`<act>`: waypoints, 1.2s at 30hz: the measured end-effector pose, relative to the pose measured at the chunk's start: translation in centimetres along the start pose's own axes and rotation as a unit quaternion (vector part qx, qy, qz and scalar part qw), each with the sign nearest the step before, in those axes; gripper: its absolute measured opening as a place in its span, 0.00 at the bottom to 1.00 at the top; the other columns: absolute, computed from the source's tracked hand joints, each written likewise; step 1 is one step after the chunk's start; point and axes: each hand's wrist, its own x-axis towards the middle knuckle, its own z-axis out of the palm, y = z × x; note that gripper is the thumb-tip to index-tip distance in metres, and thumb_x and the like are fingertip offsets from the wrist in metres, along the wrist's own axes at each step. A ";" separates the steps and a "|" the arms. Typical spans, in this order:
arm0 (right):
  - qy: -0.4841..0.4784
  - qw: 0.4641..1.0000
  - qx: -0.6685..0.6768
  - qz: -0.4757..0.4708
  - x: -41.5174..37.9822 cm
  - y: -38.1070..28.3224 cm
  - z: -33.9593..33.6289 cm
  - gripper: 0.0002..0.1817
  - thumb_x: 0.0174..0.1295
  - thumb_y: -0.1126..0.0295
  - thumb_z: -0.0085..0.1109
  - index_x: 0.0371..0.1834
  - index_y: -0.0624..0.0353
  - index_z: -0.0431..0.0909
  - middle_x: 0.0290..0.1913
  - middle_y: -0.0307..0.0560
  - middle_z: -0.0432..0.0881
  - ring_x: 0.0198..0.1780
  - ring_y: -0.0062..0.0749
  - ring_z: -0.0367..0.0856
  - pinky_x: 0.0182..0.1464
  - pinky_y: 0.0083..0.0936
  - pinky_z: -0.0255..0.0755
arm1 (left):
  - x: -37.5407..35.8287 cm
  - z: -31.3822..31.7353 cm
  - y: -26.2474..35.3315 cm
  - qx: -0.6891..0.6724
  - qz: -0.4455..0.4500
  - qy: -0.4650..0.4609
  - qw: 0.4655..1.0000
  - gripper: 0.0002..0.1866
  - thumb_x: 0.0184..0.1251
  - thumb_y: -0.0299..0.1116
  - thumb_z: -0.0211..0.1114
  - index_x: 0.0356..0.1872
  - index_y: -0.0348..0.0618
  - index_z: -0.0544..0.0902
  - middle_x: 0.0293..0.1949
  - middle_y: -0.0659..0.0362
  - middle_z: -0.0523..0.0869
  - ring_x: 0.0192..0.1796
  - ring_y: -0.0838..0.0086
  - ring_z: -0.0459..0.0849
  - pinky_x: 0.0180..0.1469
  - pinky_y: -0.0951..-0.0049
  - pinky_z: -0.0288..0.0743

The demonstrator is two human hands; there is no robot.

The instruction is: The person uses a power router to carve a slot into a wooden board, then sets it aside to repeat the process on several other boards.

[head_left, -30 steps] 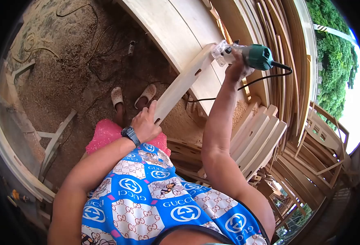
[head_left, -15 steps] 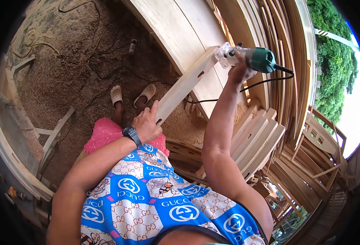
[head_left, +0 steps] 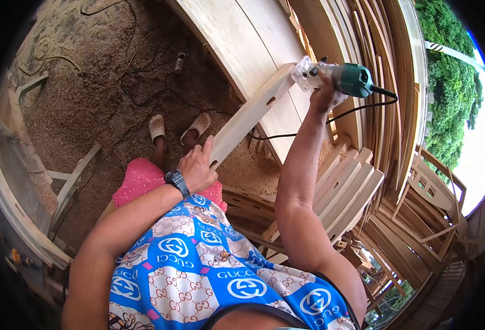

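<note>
My right hand point(head_left: 325, 96) is wrapped round a trim router point(head_left: 355, 80) with a green motor cap and a clear plastic base. The router lies on its side, its base against the far end of a pale wooden rail point(head_left: 250, 118). Dark slots show in the rail's edge. At the near end, close to my body, my left hand point(head_left: 197, 169) grips the rail, one finger stretched along it. Its thumb is hidden from view. The rail's far part rests over a wooden workbench point(head_left: 228, 41). The router bit cannot be made out.
A black power cord point(head_left: 338, 116) loops from the router beneath my right forearm. Slotted wooden pieces point(head_left: 344, 190) are stacked at the right, with long curved boards point(head_left: 388, 82) behind. Cables and a socket block point(head_left: 179, 62) lie on the sawdust-covered floor point(head_left: 83, 71).
My right hand and the router have shifted very slightly to the right. My left hand and the rail look nearly still.
</note>
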 end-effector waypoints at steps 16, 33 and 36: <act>-0.017 1.000 0.008 -0.007 0.8 0.8 0.0 0.32 0.41 0.87 0.69 0.57 0.67 0.76 0.49 0.55 0.83 0.47 0.47 0.88 0.56 0.43 0.86 | 0.0 0.0 0.0 0.006 0.001 -0.003 1.000 0.51 0.53 0.36 0.71 0.79 0.38 0.57 0.47 0.36 0.81 0.49 0.38 0.85 0.54 0.44 0.81; -0.038 0.998 0.040 0.000 0.5 0.0 1.9 0.33 0.40 0.87 0.69 0.57 0.64 0.76 0.51 0.53 0.81 0.50 0.44 0.85 0.58 0.43 0.85 | 0.1 -0.3 0.1 0.003 -0.001 -0.011 1.000 0.51 0.53 0.35 0.72 0.79 0.37 0.56 0.47 0.34 0.81 0.49 0.36 0.84 0.54 0.43 0.80; -0.040 0.998 0.042 0.000 0.6 0.1 2.0 0.34 0.40 0.87 0.69 0.57 0.64 0.76 0.51 0.53 0.81 0.50 0.44 0.85 0.57 0.43 0.85 | 0.1 -0.2 0.1 0.008 0.002 -0.006 1.000 0.51 0.53 0.36 0.72 0.79 0.38 0.57 0.47 0.36 0.81 0.49 0.37 0.85 0.53 0.44 0.81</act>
